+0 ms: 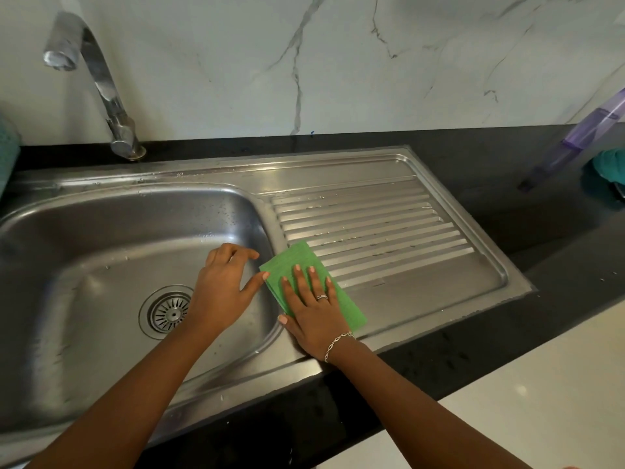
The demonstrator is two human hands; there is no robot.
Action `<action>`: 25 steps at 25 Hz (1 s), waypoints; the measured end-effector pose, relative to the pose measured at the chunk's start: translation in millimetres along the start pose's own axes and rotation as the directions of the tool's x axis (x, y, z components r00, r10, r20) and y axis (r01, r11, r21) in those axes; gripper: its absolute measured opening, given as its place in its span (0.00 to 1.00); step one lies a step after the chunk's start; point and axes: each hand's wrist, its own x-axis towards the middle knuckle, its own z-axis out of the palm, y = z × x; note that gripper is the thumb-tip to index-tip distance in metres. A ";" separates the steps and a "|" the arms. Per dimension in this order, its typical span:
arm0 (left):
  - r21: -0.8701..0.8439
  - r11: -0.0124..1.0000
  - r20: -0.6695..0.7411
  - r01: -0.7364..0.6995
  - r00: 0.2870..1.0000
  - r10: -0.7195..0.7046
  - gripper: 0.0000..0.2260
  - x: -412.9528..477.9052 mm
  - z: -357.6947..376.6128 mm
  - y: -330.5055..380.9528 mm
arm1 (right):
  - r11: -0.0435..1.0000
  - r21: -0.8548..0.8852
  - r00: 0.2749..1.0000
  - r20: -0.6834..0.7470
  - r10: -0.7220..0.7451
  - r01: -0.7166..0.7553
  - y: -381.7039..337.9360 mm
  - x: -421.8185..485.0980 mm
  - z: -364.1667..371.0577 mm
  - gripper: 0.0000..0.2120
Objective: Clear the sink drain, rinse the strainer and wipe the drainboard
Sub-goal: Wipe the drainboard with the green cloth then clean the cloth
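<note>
A green cloth (297, 257) lies flat on the near left part of the ribbed steel drainboard (389, 228). My right hand (313, 311) presses on the cloth with fingers spread flat. My left hand (226, 282) hovers over the right edge of the sink basin (101, 265), fingers curved, thumb touching the cloth's left corner, holding nothing. The round strainer (169, 313) sits in the drain at the basin's bottom, partly behind my left wrist. Water drops dot the drainboard ridges.
A chrome faucet (101, 79) rises at the back left, no water running. A purple translucent bottle (575, 140) and a teal cloth (608, 164) sit on the black countertop (558, 231) at the far right. A marble wall stands behind.
</note>
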 end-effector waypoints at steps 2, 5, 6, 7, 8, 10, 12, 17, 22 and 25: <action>0.002 1.000 -0.005 -0.004 1.000 0.004 0.15 0.5 -0.3 1.2 | 0.999 0.003 0.999 -0.008 -0.048 0.048 2.0 -2.3 -1.9 0.29; 0.003 1.000 -0.003 -0.005 1.000 0.005 0.15 2.1 1.0 3.9 | 0.995 0.016 0.995 -0.016 -0.101 0.102 3.3 -6.2 -3.5 0.27; 0.004 1.000 -0.003 -0.005 1.000 0.005 0.15 2.6 1.8 4.8 | 0.993 0.018 0.993 -0.025 -0.118 0.118 2.7 -7.6 -4.2 0.27; 0.004 1.000 -0.004 -0.003 1.000 0.003 0.15 2.8 2.6 5.7 | 0.991 0.021 0.991 -0.024 -0.131 0.132 2.5 -8.9 -5.3 0.27; 0.003 1.000 -0.008 -0.001 1.000 0.001 0.15 2.8 3.2 6.5 | 0.990 0.023 0.990 -0.015 -0.141 0.141 3.2 -10.2 -5.6 0.26; 0.005 1.000 -0.015 0.006 1.000 -0.006 0.15 2.9 3.2 7.3 | 0.987 0.035 0.988 0.001 -0.154 0.154 4.8 -11.9 -10.6 0.25; 0.013 1.000 -0.023 0.016 1.000 -0.016 0.15 3.1 2.5 7.7 | 0.983 -0.005 0.983 -0.004 -0.185 0.185 6.3 -16.4 -14.3 0.24; 0.026 0.998 -0.045 0.050 0.998 -0.049 0.15 2.7 -1.9 6.3 | 0.967 -0.160 0.927 -0.290 -0.236 0.197 -0.5 -23.5 -25.6 0.12; 0.034 0.996 -0.039 0.079 0.996 -0.078 0.16 3.0 -0.2 6.6 | 0.662 0.748 0.980 -0.092 0.176 -0.048 35.7 -4.9 -74.4 0.11; 0.020 0.994 -0.059 0.104 0.993 -0.103 0.15 4.0 3.7 10.6 | -0.034 0.971 0.942 0.238 0.237 -0.236 73.7 -1.2 -95.0 0.08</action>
